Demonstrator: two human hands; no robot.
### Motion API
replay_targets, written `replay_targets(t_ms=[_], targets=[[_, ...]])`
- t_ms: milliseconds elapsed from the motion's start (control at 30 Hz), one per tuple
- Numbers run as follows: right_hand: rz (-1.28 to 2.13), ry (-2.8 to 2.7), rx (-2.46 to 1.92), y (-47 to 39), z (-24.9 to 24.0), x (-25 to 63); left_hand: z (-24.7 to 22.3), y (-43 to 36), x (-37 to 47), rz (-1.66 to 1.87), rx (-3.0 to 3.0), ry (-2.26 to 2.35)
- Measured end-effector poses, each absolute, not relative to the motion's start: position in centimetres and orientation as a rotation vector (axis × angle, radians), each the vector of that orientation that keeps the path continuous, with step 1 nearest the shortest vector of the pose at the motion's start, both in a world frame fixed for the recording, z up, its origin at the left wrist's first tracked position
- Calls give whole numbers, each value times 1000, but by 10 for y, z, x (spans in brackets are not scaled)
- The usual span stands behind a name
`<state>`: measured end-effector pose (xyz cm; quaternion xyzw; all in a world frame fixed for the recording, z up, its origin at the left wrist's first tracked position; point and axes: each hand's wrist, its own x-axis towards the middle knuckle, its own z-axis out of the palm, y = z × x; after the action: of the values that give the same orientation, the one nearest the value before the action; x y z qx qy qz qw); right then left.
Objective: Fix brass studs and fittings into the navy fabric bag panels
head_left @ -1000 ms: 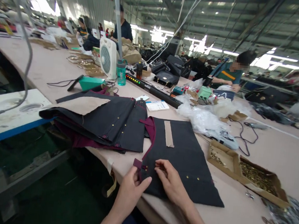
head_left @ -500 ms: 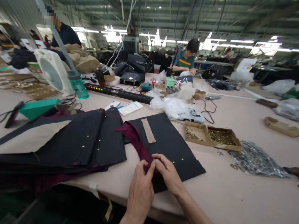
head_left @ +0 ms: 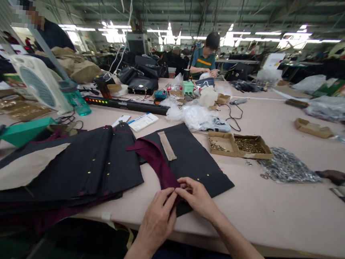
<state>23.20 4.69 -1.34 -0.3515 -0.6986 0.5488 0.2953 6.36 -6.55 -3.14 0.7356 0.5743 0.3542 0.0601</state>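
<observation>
Hard to make out the exact pinch point, tucked in behind the left hand (head_left: 157, 217) and right hand (head_left: 199, 198), with the near edge of the dark panel (head_left: 196, 153) partly covered. Cut off at the left border, the dark stack (head_left: 78, 173). On to the surfaces: matte charcoal cloth, flat on the pale table (head_left: 228, 219), a narrow beige strip (head_left: 167, 146) across it, and soft maroon cloth (head_left: 153, 156) curving along its left side. Just beyond to the right, open cardboard boxes (head_left: 250, 155) of tiny brassy bits, beside a glinting silvery heap (head_left: 290, 166). And now the hands: left nearly closed, fingertips together on the maroon cloth; right loosely curled, thumb and forefinger pinching that same cloth, almost touching the left. Anything small between them, impossible to tell.
</observation>
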Motion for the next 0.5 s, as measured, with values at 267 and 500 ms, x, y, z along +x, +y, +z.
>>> replay_targets(t_ms=[267,500], targets=[[1182,-2075,-1074,47,-16,241,-29,-52,44,1062,1871,1702],[735,-2410,-1376,36,11,241,-39,-39,46,907,2104,1810]])
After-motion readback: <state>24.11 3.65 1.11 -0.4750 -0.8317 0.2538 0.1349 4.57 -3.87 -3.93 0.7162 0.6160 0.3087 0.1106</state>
